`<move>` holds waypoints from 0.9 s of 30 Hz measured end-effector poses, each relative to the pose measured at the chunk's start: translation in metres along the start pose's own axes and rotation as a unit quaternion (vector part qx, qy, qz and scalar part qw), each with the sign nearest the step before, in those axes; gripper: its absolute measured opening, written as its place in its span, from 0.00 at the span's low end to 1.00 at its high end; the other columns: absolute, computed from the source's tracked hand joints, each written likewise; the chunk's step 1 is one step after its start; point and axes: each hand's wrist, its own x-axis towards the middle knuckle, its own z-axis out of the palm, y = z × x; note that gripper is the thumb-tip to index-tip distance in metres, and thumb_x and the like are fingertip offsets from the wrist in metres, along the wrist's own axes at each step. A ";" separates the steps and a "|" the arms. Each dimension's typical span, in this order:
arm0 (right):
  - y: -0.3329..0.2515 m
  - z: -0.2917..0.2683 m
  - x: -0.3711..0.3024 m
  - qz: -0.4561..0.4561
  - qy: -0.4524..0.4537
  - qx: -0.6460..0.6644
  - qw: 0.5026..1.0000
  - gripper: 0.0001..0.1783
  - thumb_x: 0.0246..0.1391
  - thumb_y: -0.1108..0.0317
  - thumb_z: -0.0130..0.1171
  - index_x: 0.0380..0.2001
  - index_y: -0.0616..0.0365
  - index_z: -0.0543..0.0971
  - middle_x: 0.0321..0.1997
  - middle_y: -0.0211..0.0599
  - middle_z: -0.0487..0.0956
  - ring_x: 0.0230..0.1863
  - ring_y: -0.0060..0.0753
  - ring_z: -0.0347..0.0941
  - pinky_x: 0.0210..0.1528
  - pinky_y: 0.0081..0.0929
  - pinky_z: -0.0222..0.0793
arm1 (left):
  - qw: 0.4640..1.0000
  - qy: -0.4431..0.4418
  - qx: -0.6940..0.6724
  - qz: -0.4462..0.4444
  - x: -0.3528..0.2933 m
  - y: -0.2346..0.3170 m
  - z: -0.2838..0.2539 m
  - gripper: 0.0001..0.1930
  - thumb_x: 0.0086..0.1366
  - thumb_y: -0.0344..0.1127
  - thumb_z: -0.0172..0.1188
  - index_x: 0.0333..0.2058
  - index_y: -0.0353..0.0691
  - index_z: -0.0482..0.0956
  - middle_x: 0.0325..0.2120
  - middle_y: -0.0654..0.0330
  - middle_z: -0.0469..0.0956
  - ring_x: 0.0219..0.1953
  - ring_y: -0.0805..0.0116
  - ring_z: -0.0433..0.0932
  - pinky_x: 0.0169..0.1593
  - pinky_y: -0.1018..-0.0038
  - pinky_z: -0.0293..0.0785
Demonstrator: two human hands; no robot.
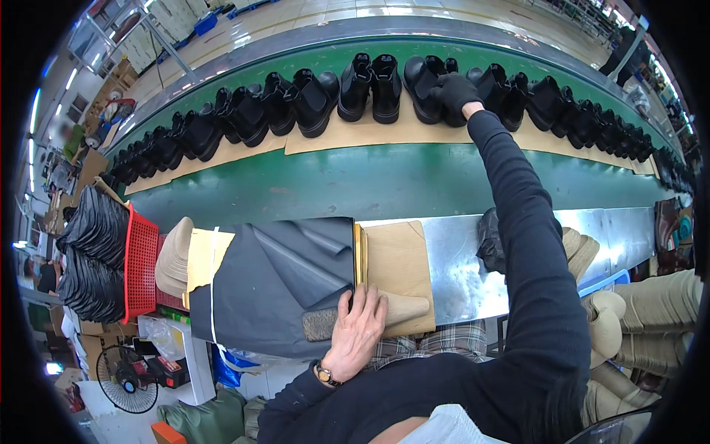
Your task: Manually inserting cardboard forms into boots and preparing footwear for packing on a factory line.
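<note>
My left hand (356,329) is bare, with a watch at the wrist, and wraps over the middle of a brush. The brush has a pale wooden handle (405,308) to the right and a speckled dark bristle block (318,325) to the left. It rests across a dark sheet and brown board. My right hand (456,92), in a black glove, reaches far out to the row of shoes and closes on a black ankle boot (425,92). That hand hides part of the boot and its neighbour. Beside them stands another pair of black boots (386,89).
Several black boots line brown paper (333,142) on a green conveyor belt (318,181). Nearer is a metal table (462,285) with a dark sheet (259,277) and a black plastic bag (489,240). A red basket (140,259) and fan (127,379) stand left; beige shoe-shaped stacks (658,303) right.
</note>
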 end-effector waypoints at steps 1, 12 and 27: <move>-0.004 -0.008 -0.005 -0.017 0.001 -0.003 1.000 0.20 0.46 0.52 0.57 0.39 0.52 0.80 0.42 0.49 0.79 0.45 0.50 0.75 0.50 0.40 0.70 | 1.000 0.003 0.017 -0.002 -0.001 0.001 -0.002 0.30 0.45 0.32 0.63 0.51 0.38 0.70 0.53 0.50 0.65 0.58 0.52 0.60 0.59 0.55 0.53; -0.094 -0.095 -0.217 -0.149 0.057 0.082 0.984 0.20 0.43 0.50 0.62 0.29 0.57 0.82 0.27 0.44 0.80 0.27 0.44 0.77 0.33 0.32 0.72 | 0.958 0.263 -0.105 -0.037 0.024 -0.027 -0.063 0.19 0.53 0.31 0.62 0.45 0.37 0.73 0.43 0.54 0.72 0.45 0.56 0.70 0.48 0.64 0.67; -0.059 -0.078 -0.337 -0.153 0.249 0.134 0.947 0.19 0.48 0.54 0.62 0.41 0.54 0.79 0.37 0.41 0.79 0.31 0.40 0.76 0.34 0.32 0.70 | 0.910 0.238 -0.339 -0.001 0.132 -0.021 -0.016 0.17 0.60 0.45 0.60 0.33 0.34 0.82 0.24 0.55 0.79 0.27 0.64 0.77 0.34 0.72 0.72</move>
